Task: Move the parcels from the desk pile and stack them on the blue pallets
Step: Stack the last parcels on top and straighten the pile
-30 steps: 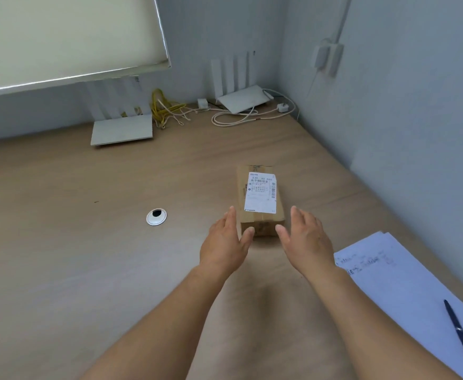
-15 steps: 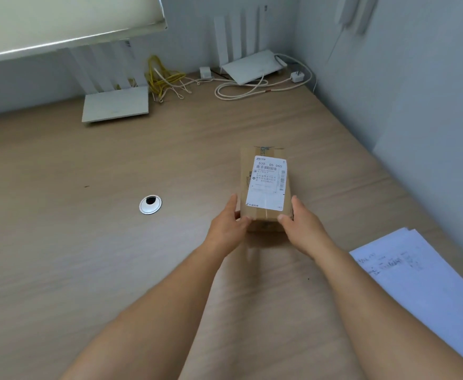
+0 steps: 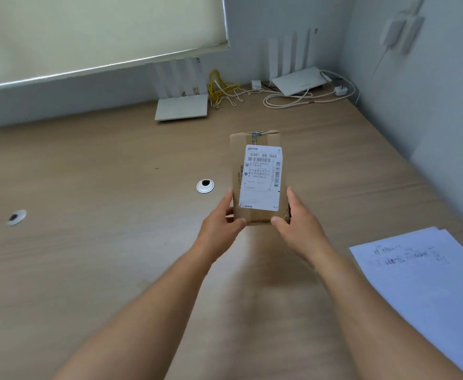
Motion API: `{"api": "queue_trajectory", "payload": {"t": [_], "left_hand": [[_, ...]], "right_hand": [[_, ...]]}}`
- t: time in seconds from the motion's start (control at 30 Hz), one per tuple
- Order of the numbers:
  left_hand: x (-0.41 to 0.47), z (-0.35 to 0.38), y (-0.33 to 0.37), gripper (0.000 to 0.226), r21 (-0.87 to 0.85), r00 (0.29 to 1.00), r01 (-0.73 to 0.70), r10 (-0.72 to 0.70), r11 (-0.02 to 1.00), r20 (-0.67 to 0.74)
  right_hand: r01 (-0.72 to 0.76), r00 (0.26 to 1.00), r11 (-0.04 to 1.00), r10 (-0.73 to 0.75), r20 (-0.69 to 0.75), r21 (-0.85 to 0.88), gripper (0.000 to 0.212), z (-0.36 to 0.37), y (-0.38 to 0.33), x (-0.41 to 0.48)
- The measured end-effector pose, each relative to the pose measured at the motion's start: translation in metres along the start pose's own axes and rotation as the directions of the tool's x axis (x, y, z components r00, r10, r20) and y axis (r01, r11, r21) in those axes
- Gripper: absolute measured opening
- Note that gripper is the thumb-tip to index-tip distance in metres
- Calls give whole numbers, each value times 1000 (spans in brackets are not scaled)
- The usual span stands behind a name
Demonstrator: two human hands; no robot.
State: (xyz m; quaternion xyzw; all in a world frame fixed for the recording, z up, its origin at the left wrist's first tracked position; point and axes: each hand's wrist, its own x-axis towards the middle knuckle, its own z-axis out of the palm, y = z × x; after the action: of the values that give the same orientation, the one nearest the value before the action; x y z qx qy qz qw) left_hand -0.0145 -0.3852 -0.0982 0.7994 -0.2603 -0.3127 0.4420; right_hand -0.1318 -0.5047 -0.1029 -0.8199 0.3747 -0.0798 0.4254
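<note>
From my screen I see one brown parcel (image 3: 258, 178) at the centre of the frame, over the wooden desk (image 3: 115, 256); its long side runs away from the camera and its white label (image 3: 261, 171) faces up, with a barcode and the print "530- D5 065". Both hands grasp its near end. The left hand (image 3: 219, 229) has the thumb on the near left corner and the fingers along the left side; the right hand (image 3: 299, 223) does the same on the right side, with the thumb at the near edge. I cannot tell if the far end of the parcel touches the desk or is raised. A soft shadow lies on the desk below the hands. Left of the parcel there is a round cable hole (image 3: 205, 185), and a second one (image 3: 16, 217) is near the left edge of the frame. At the lower right lie white papers (image 3: 422, 283) with blurred writing. At the top of the frame two white routers stand against the wall, one (image 3: 182, 108) under the blind (image 3: 93, 31) and one (image 3: 299, 82) in the corner; between them are yellow cables (image 3: 220, 90), and a white cable (image 3: 301, 98) loops in front of the corner router.
</note>
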Motion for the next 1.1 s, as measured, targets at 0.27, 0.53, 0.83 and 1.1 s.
{"api": "queue_trajectory", "payload": {"t": [0.27,0.53,0.83,1.1], "left_hand": [[-80,-62,-17,70,-25,993,-42,39,999,-115],[-181,-150,-63,72,-37,960,-93,80,995,-267],[-309,-246,-134,73,-42,902,-104,76,994,-425],[-418,-316,-196,75,6,810,-36,32,999,-586]], "right_hand": [[145,989,989,-145,2,26,78,42,-49,-56],[337,938,940,-340,69,47,77,116,-129,-133],[473,865,880,-474,165,47,78,221,-209,-232],[623,739,779,-617,269,73,79,312,-271,-313]]}}
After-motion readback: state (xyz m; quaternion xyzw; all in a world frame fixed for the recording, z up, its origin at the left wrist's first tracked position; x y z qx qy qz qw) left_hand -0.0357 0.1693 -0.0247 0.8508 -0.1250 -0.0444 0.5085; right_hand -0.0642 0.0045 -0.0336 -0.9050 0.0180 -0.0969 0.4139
